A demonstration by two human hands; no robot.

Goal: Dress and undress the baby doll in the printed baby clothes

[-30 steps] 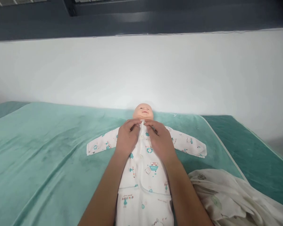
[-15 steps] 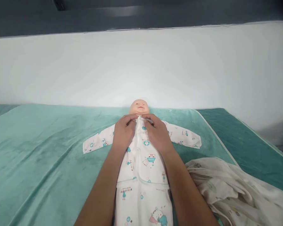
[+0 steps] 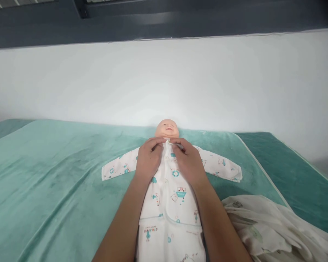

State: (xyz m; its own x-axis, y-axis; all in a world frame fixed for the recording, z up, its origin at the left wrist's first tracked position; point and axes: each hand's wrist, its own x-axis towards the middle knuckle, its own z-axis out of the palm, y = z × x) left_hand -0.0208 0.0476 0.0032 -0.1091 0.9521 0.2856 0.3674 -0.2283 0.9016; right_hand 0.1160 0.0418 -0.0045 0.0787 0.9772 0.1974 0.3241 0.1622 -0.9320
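Note:
A baby doll (image 3: 167,128) lies on its back, its head toward the wall, dressed in a white printed baby top (image 3: 171,203) with both sleeves spread out sideways. At the neckline, my left hand (image 3: 150,156) pinches the left side of the collar between thumb and fingers. Opposite it, my right hand (image 3: 188,158) pinches the collar's right side. The fingertips of both hands nearly meet just below the doll's chin. Down the front of the top runs a closed seam. The doll's own hands do not show beyond the cuffs.
Under the doll is a light green plush sheet (image 3: 65,174) with long creases. A crumpled white printed cloth (image 3: 273,225) lies at the lower right. Darker green fabric (image 3: 284,171) borders the right side. Behind stands a white wall (image 3: 164,80) below a dark ledge (image 3: 164,22).
The whole view has shifted slightly, so the doll appears a little lower and further right. Both hands stay at the collar with nearly the same grip.

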